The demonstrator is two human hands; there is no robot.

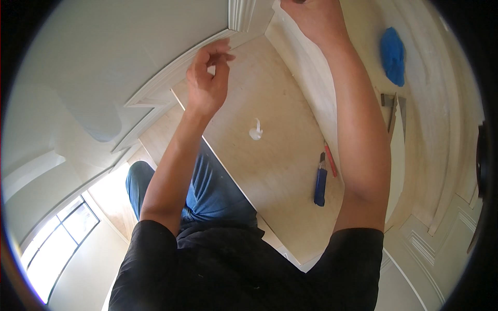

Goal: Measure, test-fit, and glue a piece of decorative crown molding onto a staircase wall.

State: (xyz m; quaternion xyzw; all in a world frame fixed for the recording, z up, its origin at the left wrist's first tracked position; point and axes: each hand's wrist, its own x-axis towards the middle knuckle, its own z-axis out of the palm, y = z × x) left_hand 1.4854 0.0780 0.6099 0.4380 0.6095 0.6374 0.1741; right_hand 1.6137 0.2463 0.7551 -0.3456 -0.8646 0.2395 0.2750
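Note:
My left hand (209,78) is raised beside the white moulding (179,57), its fingers loosely curled with a gap to the thumb. Nothing shows in it, and its fingertips are slightly blurred. At the top edge my right hand (317,19) is partly cut off; its fingers bend around a small dark thing (297,1) that I cannot make out. Below both arms lies a pale wooden board (270,171). On it rest a blue utility knife (320,185), a red pencil (331,159) and a curled white scrap (256,130).
To the right, a crumpled blue bag or cloth (392,57) lies on a pale surface near a metal square (402,111). A large glossy white panel (104,67) rises on the left. A window (59,236) shows at lower left, beside my bent knee (139,181).

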